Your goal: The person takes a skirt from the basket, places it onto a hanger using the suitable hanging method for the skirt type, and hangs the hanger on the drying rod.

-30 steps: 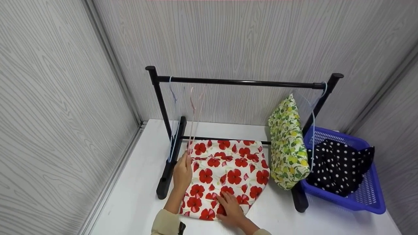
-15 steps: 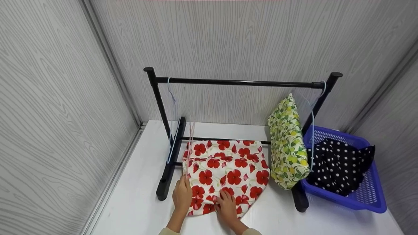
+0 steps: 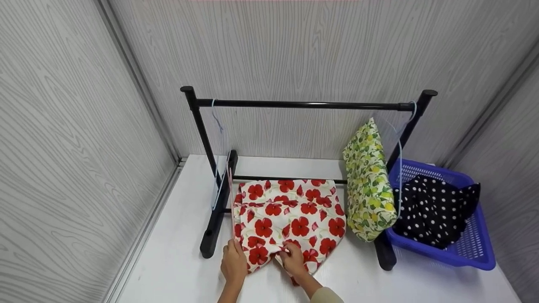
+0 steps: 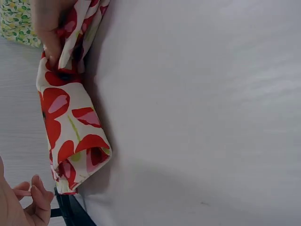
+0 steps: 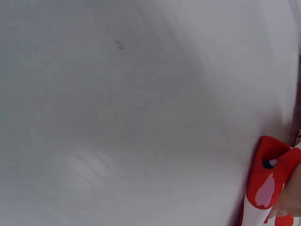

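Note:
A white garment with red flowers (image 3: 301, 227) lies on the white table, its exact kind unclear. My right hand (image 3: 292, 259) pinches its near edge and raises it, so the fabric bunches there. In the left wrist view the raised garment (image 4: 70, 117) shows a rolled, open end, with my right hand (image 4: 47, 23) above. My left hand (image 3: 234, 261) holds a thin pink hanger (image 3: 231, 202) at the garment's left side. The left wrist view shows the left hand (image 4: 28, 205) pinching the pink hanger (image 4: 22, 192). Only a bit of my right hand (image 5: 289, 200) appears in the right wrist view.
A black rack (image 3: 294, 104) stands behind the garment. Light blue hangers hang at its left (image 3: 221, 168) and right ends. A lemon-print cloth item (image 3: 370, 185) hangs at the right. Beside it stands a blue basket (image 3: 480, 240) with black polka-dot fabric (image 3: 433, 210) inside.
My left hand has drawn the pink hanger down and toward me, along the garment's left side. My right hand went from lying on the fabric to pinching and lifting its near edge.

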The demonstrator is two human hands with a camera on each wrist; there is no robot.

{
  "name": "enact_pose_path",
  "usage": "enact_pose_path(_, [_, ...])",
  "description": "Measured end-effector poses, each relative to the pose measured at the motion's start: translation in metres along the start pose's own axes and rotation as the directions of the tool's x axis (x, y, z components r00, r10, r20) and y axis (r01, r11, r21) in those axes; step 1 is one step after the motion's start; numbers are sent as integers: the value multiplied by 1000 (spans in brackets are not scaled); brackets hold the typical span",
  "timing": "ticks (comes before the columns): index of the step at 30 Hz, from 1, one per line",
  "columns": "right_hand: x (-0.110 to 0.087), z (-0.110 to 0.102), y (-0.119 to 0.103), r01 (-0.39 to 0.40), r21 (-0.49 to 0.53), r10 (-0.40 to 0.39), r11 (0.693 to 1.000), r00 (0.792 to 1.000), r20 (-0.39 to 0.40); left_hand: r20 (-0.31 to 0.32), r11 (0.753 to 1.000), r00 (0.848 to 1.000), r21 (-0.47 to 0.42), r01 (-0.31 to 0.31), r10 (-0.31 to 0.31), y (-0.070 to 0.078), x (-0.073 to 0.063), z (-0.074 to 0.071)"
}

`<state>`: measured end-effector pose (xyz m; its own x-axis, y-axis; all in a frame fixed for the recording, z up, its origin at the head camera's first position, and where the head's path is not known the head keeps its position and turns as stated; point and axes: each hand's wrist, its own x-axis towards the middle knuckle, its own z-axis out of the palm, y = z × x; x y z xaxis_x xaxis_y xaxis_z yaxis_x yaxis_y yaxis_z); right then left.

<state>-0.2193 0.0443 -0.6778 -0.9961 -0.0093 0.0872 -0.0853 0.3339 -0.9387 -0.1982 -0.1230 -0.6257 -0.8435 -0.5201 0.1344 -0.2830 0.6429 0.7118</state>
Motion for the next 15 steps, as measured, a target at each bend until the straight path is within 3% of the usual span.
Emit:
enact_pose_path(3, [3,-3,-2,-159,182,147,970,986,74,-13,1000,1000,17,-23,23,-4,-6,6])
enact_pose_path(6, [6,-7,-4,-295,256,269,921,954,134,9,999,999,37,-39,39,-8,-10,10])
enact_pose_path(8, [8,-9,-7,-347,262,318,901,936,147,46,998,998,42,-36,34,-10,-12,12])
enact_pose_path(15, [16,-18,-15,-391,248,370,886,920,128,132,1000,991,12,-23,21,-11,-16,14])
